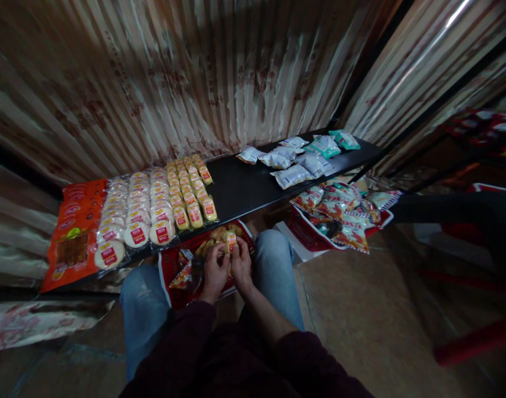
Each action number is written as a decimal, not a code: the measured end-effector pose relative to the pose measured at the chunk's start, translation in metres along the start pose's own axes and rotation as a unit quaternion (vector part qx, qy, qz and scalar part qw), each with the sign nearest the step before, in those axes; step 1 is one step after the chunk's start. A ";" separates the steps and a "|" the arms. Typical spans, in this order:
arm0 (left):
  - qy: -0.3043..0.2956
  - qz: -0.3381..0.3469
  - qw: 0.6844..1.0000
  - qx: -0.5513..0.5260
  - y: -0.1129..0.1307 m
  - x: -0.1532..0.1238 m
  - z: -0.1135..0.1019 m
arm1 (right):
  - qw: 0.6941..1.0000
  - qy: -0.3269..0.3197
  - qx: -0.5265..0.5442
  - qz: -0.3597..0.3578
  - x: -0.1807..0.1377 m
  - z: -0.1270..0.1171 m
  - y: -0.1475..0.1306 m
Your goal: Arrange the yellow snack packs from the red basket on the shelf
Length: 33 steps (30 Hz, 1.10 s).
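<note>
yellow snack packet [230, 240] in both hands' closed grip (left hand [215, 272], right hand [241, 267])

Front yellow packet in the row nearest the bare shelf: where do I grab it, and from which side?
Judging by its pose, take the front yellow packet by its two long edges near the front end, coming from the bare black shelf side. Its left edge abuts the next row; its right edge and front end are free.

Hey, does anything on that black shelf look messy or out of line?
Yes. The white and green sachets at the right end of the black shelf lie scattered and overlapping at odd angles, while the round red-labelled packets at the left end sit in tidy rows.
</note>
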<state>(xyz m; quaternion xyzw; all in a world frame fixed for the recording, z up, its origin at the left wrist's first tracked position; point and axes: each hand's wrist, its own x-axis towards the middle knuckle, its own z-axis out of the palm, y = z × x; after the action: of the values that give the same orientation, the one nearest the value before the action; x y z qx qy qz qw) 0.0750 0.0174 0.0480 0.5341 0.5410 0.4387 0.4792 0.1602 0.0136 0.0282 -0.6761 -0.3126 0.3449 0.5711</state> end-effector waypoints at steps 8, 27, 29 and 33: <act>0.029 0.099 0.990 0.091 0.015 0.005 0.015 | 0.996 0.057 0.033 -0.066 0.003 -0.004 -0.016; 0.002 0.034 0.995 0.088 0.084 0.057 0.045 | 0.991 -0.014 0.014 -0.132 0.089 -0.007 -0.058; 0.010 0.035 0.996 0.087 0.087 0.065 0.048 | 0.990 -0.030 0.020 -0.133 0.102 -0.002 -0.061; 0.024 0.058 0.994 0.094 0.089 0.083 0.053 | 0.988 -0.066 0.026 -0.135 0.125 0.008 -0.068</act>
<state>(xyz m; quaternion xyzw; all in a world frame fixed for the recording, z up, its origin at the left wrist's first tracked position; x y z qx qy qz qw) 0.1439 0.1024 0.1229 0.5966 0.5593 0.4255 0.3876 0.2227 0.1309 0.0812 -0.5882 -0.4290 0.3171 0.6078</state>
